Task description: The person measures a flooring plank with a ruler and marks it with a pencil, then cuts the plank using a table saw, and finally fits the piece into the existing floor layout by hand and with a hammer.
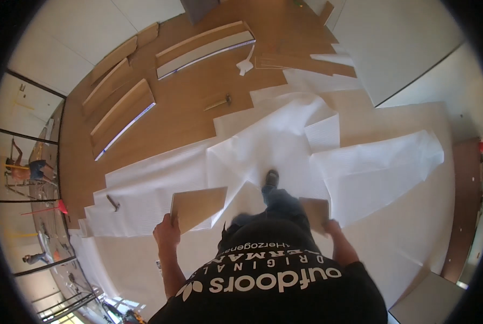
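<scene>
My left hand [167,233] is closed on the edge of a brown floor plank piece [199,207], held beside my body above the white underlay [268,132]. In my right hand [336,231] is a shorter-looking plank piece [315,209], gripped near its outer end and partly covered by my leg. Whether the two pieces join behind my body cannot be seen. My shoe [272,177] is on the wrinkled underlay, which overlaps the stepped edge of the laid brown floor [187,116]. A hammer [113,203] lies on the underlay at left.
Another hammer [219,102] lies on the laid planks ahead. Open plank boxes [206,51] and stacked planks [124,116] stand at far left. A white scrap [245,67] and loose planks [306,65] lie farther off. Black-framed glass [25,135] borders the left; people are beyond it.
</scene>
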### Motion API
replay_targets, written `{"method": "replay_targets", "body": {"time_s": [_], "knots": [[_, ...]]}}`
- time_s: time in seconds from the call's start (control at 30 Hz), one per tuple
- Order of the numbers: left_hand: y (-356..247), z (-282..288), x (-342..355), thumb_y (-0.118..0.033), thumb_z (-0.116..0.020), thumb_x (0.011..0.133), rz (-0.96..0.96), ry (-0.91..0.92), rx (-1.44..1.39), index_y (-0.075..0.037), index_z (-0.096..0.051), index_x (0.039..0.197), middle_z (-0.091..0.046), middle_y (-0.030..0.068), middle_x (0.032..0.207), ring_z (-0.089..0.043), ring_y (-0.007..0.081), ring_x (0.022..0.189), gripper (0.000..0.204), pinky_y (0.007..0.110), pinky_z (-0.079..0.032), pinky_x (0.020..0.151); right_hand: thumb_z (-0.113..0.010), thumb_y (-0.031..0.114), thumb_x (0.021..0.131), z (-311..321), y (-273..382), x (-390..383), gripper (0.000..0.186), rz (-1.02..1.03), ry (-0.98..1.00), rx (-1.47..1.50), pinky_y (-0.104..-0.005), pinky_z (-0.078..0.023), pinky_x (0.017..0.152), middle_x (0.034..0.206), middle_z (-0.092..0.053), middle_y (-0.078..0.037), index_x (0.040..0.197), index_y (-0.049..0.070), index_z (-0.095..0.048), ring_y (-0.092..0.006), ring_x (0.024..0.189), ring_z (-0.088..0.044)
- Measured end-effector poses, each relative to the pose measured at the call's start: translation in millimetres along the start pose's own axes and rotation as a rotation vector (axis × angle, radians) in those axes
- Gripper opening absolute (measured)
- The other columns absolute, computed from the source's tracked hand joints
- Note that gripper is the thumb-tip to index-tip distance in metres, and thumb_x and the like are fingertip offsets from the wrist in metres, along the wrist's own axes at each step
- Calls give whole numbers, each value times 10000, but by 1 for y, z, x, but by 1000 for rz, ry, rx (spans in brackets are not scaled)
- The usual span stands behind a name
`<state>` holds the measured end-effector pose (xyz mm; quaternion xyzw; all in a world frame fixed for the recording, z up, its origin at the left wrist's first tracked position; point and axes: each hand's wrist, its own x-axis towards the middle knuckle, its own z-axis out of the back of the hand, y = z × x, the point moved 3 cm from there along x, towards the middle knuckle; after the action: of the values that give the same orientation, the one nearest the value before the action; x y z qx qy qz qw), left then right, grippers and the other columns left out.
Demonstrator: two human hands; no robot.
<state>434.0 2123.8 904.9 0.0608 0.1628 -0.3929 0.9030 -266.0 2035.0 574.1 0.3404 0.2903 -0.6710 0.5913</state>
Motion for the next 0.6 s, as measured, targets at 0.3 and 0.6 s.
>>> {"method": "replay_targets", "body": {"time_s": [0.3, 0.6], "knots": [[-116, 99, 168, -343, -597, 940, 235, -224, -180, -94, -614, 980, -682, 213, 795, -643, 457, 763, 253, 559, -491, 687, -686, 348, 889, 361, 206, 139, 398, 149, 281, -401, -406, -583, 652, 821, -725, -166, 990, -35, -717, -305, 696, -715], [-291, 164, 521, -348, -585, 933, -83, -54, -2, -112, -625, 931, -679, 189, 772, -648, 427, 751, 239, 536, -506, 712, -616, 413, 890, 532, 244, 298, 408, -164, 314, -33, -434, -557, 835, 1027, -715, -193, 1112, 85, -712, -336, 940, -699]]}}
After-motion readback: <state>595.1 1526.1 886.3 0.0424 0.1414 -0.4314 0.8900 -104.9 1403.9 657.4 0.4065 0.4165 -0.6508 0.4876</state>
